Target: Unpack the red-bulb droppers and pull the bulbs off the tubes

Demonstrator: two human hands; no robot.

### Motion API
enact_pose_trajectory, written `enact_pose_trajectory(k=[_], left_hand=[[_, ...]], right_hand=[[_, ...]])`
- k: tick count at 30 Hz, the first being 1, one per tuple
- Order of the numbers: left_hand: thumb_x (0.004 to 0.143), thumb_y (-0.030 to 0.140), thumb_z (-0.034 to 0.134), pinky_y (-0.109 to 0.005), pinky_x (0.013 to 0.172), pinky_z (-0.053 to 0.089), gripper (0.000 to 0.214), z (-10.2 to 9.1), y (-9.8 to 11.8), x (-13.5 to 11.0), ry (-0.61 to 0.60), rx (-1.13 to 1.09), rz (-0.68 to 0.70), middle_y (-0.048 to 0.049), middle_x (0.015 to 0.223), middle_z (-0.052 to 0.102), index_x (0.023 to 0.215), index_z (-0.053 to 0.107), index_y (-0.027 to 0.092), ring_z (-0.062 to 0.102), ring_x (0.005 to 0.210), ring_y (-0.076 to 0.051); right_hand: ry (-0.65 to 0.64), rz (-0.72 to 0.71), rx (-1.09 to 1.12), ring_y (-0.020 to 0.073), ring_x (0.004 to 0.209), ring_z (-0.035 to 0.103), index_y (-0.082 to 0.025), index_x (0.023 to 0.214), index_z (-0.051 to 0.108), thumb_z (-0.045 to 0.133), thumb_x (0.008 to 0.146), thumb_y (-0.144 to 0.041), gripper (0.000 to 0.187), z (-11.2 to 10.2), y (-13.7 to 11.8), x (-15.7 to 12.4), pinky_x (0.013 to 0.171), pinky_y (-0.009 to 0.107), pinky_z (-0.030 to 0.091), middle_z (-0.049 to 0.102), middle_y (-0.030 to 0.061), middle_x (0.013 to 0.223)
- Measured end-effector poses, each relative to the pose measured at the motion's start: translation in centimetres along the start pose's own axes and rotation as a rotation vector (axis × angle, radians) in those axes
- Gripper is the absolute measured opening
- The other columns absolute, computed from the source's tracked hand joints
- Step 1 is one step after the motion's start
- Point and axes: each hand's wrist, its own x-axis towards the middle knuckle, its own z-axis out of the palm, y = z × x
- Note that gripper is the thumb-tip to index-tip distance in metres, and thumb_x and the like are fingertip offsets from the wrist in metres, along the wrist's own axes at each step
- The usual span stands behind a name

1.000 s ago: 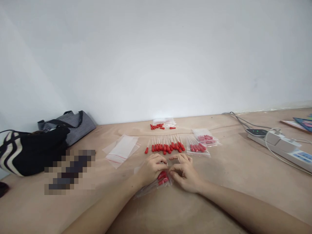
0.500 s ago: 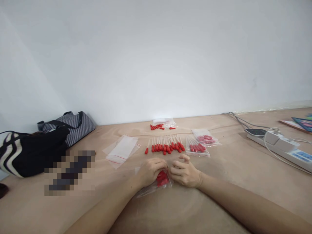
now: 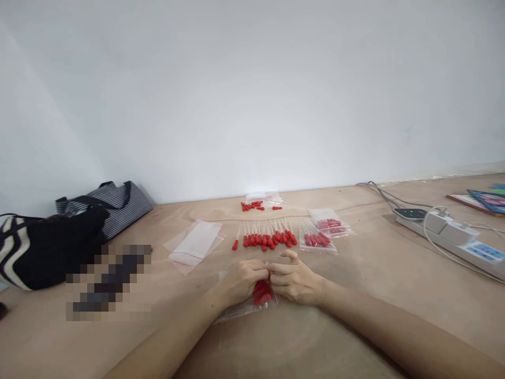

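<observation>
Near the table's front, a clear zip-lock bag (image 3: 239, 311) lies under my hands with several red-bulbed droppers (image 3: 262, 292) inside it. My left hand (image 3: 243, 281) is closed on the bag's upper part, its fingers pinched together. Against it, my right hand (image 3: 296, 283) has its fingers curled at the bag's right edge, the index finger bent upward. The fingertips of both hands meet over the bag and partly hide it. Just beyond them is a row of loose droppers (image 3: 264, 240) with red bulbs and thin clear stems pointing away.
Flat zip-lock bags (image 3: 195, 243) lie at left, filled ones (image 3: 317, 240) at right. More red bulbs (image 3: 252, 206) and a bag (image 3: 263, 198) sit by the wall. A power strip (image 3: 453, 237) with cables is on the right; black and striped bags (image 3: 122, 208) are on the left.
My right hand has moved slightly left, and its fingertips now meet those of my left hand over the bag. The view has shifted a little.
</observation>
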Motion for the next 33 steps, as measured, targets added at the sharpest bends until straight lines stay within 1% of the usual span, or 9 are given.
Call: enact_pose_trajectory(k=[4,7,11,14,18,22,26,29,33], left_hand=[[0.084,0.013,0.026,-0.021,0.061,0.042,0.033,-0.8,-0.3,0.0,-0.038,-0.079,-0.078,-0.0035,0.074,0.06,0.073,0.057,0.016,0.053,0.065,-0.012],[0.085,0.013,0.028,-0.024,0.073,0.045,0.031,-1.4,-0.1,0.0,-0.073,-0.133,-0.146,-0.0039,0.091,0.063,0.087,0.059,0.018,0.058,0.081,-0.014],[0.083,0.025,0.041,-0.033,0.091,0.041,0.035,-2.1,0.9,-1.4,-0.01,-0.163,-0.376,-0.0066,0.12,0.052,0.118,0.044,0.02,0.049,0.108,-0.019],[0.077,0.038,0.052,-0.039,0.09,0.041,0.058,-2.2,1.6,-3.8,-0.062,-0.167,-0.486,-0.0087,0.125,0.048,0.128,0.032,0.022,0.047,0.11,-0.025],[0.07,0.043,0.058,-0.044,0.096,0.035,0.073,-1.8,2.2,-6.0,-0.104,-0.171,-0.501,-0.0097,0.132,0.04,0.132,0.024,0.023,0.04,0.117,-0.028],[0.074,0.037,0.053,-0.042,0.097,0.034,0.066,-1.7,2.1,-5.3,-0.135,-0.211,-0.504,-0.0074,0.131,0.04,0.132,0.023,0.025,0.04,0.117,-0.025],[0.075,0.033,0.05,-0.039,0.096,0.035,0.059,-1.8,1.5,-3.9,-0.134,-0.235,-0.482,-0.0064,0.128,0.044,0.129,0.027,0.024,0.043,0.114,-0.023],[0.077,0.032,0.049,-0.037,0.096,0.036,0.053,-1.7,1.4,-3.4,-0.131,-0.252,-0.488,-0.0065,0.128,0.045,0.126,0.03,0.022,0.044,0.114,-0.022],[0.078,0.03,0.048,-0.036,0.095,0.037,0.05,-1.8,1.8,-3.1,-0.113,-0.264,-0.504,-0.0064,0.125,0.047,0.124,0.032,0.022,0.045,0.112,-0.021]], right_hand=[[-0.029,-0.104,-0.042,0.0116,0.085,0.05,-0.028,0.079,0.058,0.036,0.089,-0.018,0.026,-1.4,0.2,-0.1,0.093,0.04,0.027,0.06,-0.0042,0.078],[0.021,-0.123,-0.113,0.0131,0.08,0.047,-0.024,0.071,0.057,0.035,0.086,-0.014,0.029,-2.3,0.3,-0.2,0.091,0.043,0.02,0.058,-0.0024,0.069],[0.036,0.007,0.013,0.0166,0.08,0.045,-0.022,0.078,0.061,0.052,0.072,-0.022,0.011,-3.1,0.4,-0.5,0.084,0.042,0.024,0.056,0.0007,0.075],[-0.047,0.106,0.186,0.0165,0.082,0.045,-0.025,0.092,0.062,0.053,0.07,-0.021,0.025,-3.5,0.7,-0.7,0.08,0.039,0.026,0.055,0.0002,0.081],[-0.11,0.223,0.256,0.0158,0.082,0.045,-0.03,0.091,0.064,0.047,0.081,-0.025,0.021,-3.2,0.3,-0.2,0.08,0.039,0.025,0.056,-0.0004,0.079],[-0.136,0.309,0.276,0.0151,0.08,0.045,-0.029,0.086,0.066,0.052,0.079,-0.031,0.015,-2.8,-0.3,0.3,0.081,0.039,0.024,0.053,-0.0007,0.072],[-0.162,0.297,0.32,0.015,0.08,0.045,-0.029,0.09,0.065,0.052,0.08,-0.039,0.019,-3.2,-0.4,0.2,0.081,0.038,0.024,0.052,-0.0007,0.073],[-0.141,0.28,0.327,0.0167,0.083,0.044,-0.03,0.095,0.064,0.061,0.069,-0.05,0.033,-3.5,-0.2,0.1,0.081,0.037,0.026,0.051,0.0,0.079],[-0.086,0.24,0.295,0.0175,0.088,0.044,-0.031,0.103,0.061,0.065,0.068,-0.038,0.036,-3.2,0.0,0.0,0.08,0.036,0.026,0.051,0.0012,0.089]])
